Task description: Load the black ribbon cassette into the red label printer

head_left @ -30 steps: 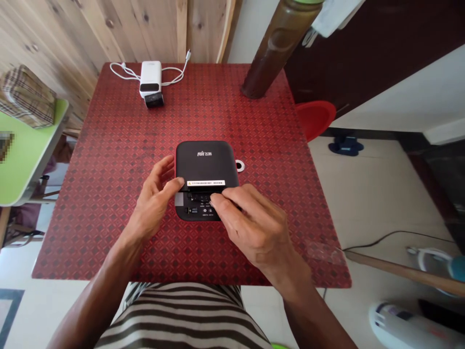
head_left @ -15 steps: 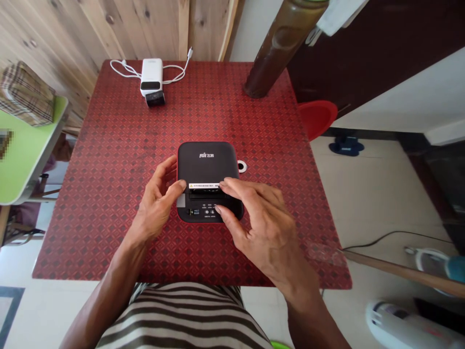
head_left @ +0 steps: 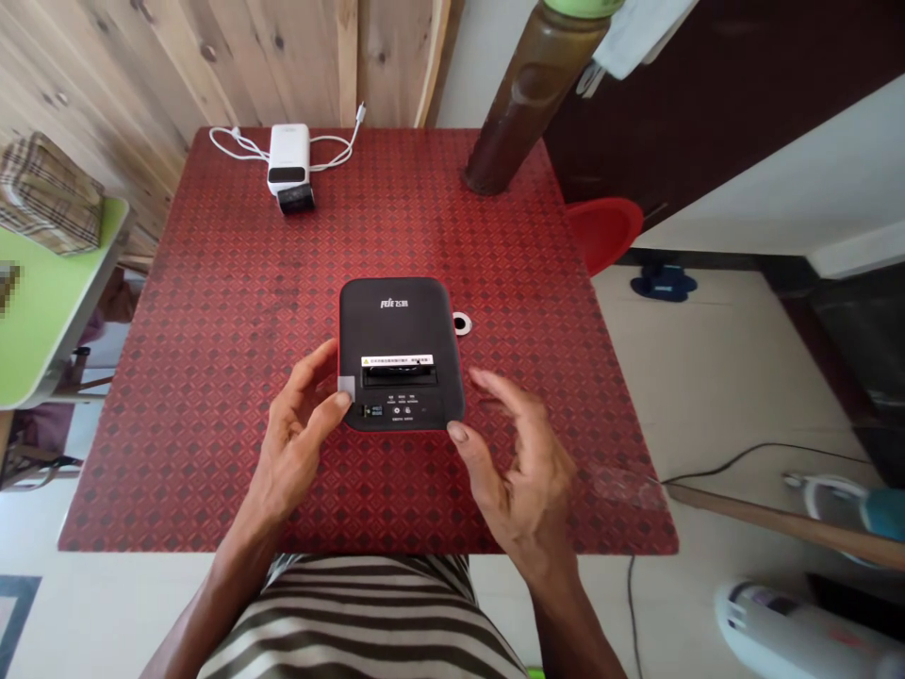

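A black thermal receipt printer [head_left: 396,325] with a red lower edge lies flat on the red patterned table [head_left: 233,321]. Across its top runs a paper slot under a white warning strip, with small buttons in front. My left hand [head_left: 297,424] rests by its left side, thumb on the front left corner near a pale sticker and fingers spread along the edge. At the front right corner is my right hand [head_left: 519,453], fingers apart and curved, thumb close to the corner; it holds nothing. A white disc with a dark centre [head_left: 462,323] shows beside the printer's right side.
At the back left stands a white power bank [head_left: 289,156] with a white cable and a small black item [head_left: 295,199]. A tall brown bottle [head_left: 509,113] is at the back right. A red stool [head_left: 604,231] stands beyond the right edge, a green table [head_left: 63,302] to the left.
My right hand has come off the printer's top and moved right and toward me, its fingers spreading; the warning strip and slot now show fully. My left fingers have slid slightly toward me.
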{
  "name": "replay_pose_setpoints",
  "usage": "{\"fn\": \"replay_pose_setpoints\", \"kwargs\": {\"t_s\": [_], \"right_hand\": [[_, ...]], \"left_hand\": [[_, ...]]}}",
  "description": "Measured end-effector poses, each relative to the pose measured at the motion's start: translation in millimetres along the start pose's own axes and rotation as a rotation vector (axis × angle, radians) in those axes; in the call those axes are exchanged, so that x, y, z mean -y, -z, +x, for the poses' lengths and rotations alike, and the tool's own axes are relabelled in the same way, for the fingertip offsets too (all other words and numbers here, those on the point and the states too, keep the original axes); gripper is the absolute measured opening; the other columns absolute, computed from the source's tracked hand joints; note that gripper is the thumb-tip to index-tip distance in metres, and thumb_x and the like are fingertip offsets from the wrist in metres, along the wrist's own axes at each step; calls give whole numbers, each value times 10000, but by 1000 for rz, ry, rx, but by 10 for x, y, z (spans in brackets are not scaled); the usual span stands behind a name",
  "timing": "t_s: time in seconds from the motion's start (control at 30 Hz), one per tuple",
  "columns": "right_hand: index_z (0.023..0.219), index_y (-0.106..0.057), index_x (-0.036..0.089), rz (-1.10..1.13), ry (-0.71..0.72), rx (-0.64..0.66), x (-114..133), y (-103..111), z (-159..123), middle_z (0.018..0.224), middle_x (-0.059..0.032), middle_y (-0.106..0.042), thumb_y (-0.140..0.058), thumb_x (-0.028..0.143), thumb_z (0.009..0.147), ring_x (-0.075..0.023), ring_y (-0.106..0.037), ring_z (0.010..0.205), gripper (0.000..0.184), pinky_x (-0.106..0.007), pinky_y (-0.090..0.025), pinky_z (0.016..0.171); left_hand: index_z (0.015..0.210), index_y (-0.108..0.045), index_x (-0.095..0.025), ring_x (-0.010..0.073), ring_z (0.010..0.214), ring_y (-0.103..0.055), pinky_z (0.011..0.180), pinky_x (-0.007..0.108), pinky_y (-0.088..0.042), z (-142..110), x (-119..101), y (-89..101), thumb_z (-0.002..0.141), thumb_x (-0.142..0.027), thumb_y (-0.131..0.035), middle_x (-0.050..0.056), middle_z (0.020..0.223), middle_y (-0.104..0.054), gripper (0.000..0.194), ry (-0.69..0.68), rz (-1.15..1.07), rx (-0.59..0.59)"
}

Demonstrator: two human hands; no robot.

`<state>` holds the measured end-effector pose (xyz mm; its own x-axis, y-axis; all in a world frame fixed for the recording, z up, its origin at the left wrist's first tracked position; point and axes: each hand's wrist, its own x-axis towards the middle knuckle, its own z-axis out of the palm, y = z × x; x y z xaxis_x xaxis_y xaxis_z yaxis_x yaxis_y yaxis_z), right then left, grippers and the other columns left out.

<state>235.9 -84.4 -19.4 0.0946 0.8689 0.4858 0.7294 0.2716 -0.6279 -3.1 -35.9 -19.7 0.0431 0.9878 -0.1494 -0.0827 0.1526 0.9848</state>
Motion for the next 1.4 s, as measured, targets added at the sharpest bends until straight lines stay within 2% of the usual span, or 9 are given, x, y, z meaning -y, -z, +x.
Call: {"fn": "replay_pose_setpoints", "kwargs": {"t_s": [0.13, 0.23, 0.37, 0.7, 1.0, 1.13, 1.23, 1.3, 1.4], "right_hand": [[1635, -605, 243, 13, -117, 16, -26, -140, -244, 1395, -169, -844, -698, 489, 1142, -336, -866, 1209, 559, -523, -756, 984], [1602, -625, 232, 4, -153, -1, 2, -210, -316, 1357, -174, -858, -721, 479, 1131, -336, -876, 1188, 541, -517, -762, 978], [1576, -641, 250, 22, -152, -24, 27, -229, -305, 1331, -156, -871, -742, 432, 1114, -324, -887, 1145, 506, -498, -775, 946], [1552, -652, 251, 25, -138, -37, 30, -216, -283, 1262, -137, -885, -761, 398, 1100, -293, -897, 1009, 488, -450, -787, 859], [1571, -648, 253, 28, -97, -28, 11, -184, -260, 1321, -149, -878, -772, 390, 1086, -324, -895, 1089, 518, -481, -776, 913], [1496, -711, 239, 7, -9, 32, 6, 57, -50, 1235, -129, -892, -716, 411, 1141, -306, -891, 1053, 395, -456, -760, 919], [1377, -775, 255, -43, 123, 18, 29, 181, 292, 1188, -90, -904, -707, 193, 1141, -259, -880, 1043, 254, -410, -723, 973], [1323, -798, 253, -67, 255, 48, 43, 152, 560, 1165, -69, -910, -693, 90, 1126, -240, -869, 1042, 277, -396, -701, 995], [1290, -827, 230, -73, 398, 255, 61, -24, 928, 1257, -86, -907, -657, 55, 1132, -267, -849, 1156, 290, -450, -665, 1082]], "left_hand": [[1526, -758, -345, 364, 1459, -739, 1215, 559, -614, -9, -7, -8, 1027, -441, -851, 79, 1575, -785, 517, 6, -10, -17], [1487, -773, -332, 365, 1438, -738, 1202, 558, -602, 28, -27, -37, 1013, -396, -832, 74, 1542, -795, 482, 27, -22, -42], [1437, -782, -305, 361, 1421, -732, 1217, 560, -565, 48, -77, -96, 990, -353, -803, 80, 1487, -809, 449, 56, -22, -83], [1335, -777, -268, 351, 1334, -763, 1118, 532, -611, 75, -153, -218, 906, -308, -789, 88, 1374, -837, 431, 77, -53, -149], [1422, -761, -294, 327, 1327, -762, 1133, 515, -608, 26, -55, -214, 993, -317, -732, 76, 1438, -822, 430, 29, -17, -134], [1496, -733, -312, 325, 1304, -776, 1132, 518, -611, 8, 21, -155, 1033, -363, -737, 80, 1453, -820, 466, 24, -12, -101], [1510, -728, -304, 329, 1278, -787, 1060, 495, -632, 17, 66, -99, 1023, -388, -770, 90, 1488, -807, 495, -7, -15, -65], [1522, -726, -291, 340, 1312, -774, 1084, 507, -624, 32, 115, -62, 1036, -426, -779, 100, 1528, -787, 507, -52, -11, -43], [1562, -709, -267, 375, 1410, -729, 1195, 576, -575, 59, 231, -16, 1105, -571, -687, 127, 1567, -760, 550, -133, -3, -23]]}}
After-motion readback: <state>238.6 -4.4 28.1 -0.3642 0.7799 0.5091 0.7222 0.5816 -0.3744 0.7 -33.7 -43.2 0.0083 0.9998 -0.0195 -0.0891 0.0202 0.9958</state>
